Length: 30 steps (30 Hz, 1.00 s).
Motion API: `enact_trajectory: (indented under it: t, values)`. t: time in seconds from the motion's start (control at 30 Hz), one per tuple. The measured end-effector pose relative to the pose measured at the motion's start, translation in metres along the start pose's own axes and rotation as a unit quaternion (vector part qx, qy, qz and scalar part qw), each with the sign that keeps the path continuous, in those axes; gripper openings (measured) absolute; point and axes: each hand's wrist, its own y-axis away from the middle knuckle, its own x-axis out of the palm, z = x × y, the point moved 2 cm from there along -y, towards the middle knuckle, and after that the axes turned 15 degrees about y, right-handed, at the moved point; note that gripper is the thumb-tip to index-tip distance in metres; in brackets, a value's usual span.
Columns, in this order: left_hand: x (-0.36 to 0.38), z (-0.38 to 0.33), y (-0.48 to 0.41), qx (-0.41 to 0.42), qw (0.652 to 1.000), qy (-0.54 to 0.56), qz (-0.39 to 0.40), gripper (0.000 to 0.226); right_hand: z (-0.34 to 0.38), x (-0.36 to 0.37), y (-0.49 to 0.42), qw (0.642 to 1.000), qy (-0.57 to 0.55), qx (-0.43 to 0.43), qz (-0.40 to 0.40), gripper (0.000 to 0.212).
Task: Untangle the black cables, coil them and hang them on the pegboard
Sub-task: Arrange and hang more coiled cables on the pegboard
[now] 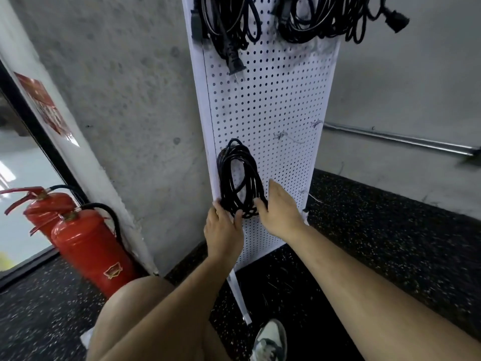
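**Black cable coil held low on the white pegboard**

A red sign (44, 105) is stuck on the white frame beside the glass at far left; its writing is too blurred to read. Below it two red metal fire extinguishers (88, 246) with black hoses stand on the black speckled floor (390, 230). The nearer one carries a shield-shaped red and gold label (113, 270) whose text cannot be made out.

A tall white perforated metal pegboard (273, 100) stands against the grey concrete wall (125, 100). A coiled black cable (235, 178) hangs against its lower left part, the top of the loop up on the board and the bottom in the person's hands. The left hand (223, 230) has its grip round the coil's lower left curve, fingers curled under the strands and the thumb on the bottom of the loop. The right hand (281, 212) keeps a wide grip: its fingers lie straight on the board just right of the coil, and its thumb rests against the right-hand strands.

At the top of the board hang two more bundles of black cable, the left bundle (229, 22) with a black plug (234, 61) dangling below it, and the right bundle (320, 22) beside it.
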Motion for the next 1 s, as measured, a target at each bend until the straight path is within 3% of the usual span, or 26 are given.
enact_trajectory:
  t: [0.1, 0.27, 0.4, 0.53, 0.77, 1.0]
  values:
    - [0.014, 0.007, 0.027, -0.049, 0.997, -0.051, 0.008, 0.056, -0.021, 0.013, 0.029, 0.999, 0.036, -0.003, -0.014, 0.055]
    - [0.067, -0.003, 0.063, 0.086, 0.985, -0.098, 0.111, 0.039, -0.069, 0.049, 0.078, 0.997, 0.069, -0.036, -0.007, 0.041]
    - [0.129, -0.003, 0.085, 0.147, 0.957, -0.147, 0.203, 0.043, -0.126, 0.077, 0.118, 0.997, 0.073, 0.012, 0.021, 0.039]
    - [0.201, 0.014, 0.109, 0.195, 0.918, -0.186, 0.290, 0.046, -0.192, 0.107, 0.163, 0.986, 0.085, 0.102, 0.102, 0.048]
    - [0.320, 0.031, 0.150, 0.174, 0.853, -0.209, 0.446, 0.045, -0.297, 0.168, 0.234, 0.937, 0.047, 0.270, 0.216, 0.053]
    - [0.415, 0.052, 0.156, 0.105, 0.835, -0.202, 0.501, 0.050, -0.370, 0.215, 0.248, 0.899, 0.050, 0.361, 0.244, 0.048]
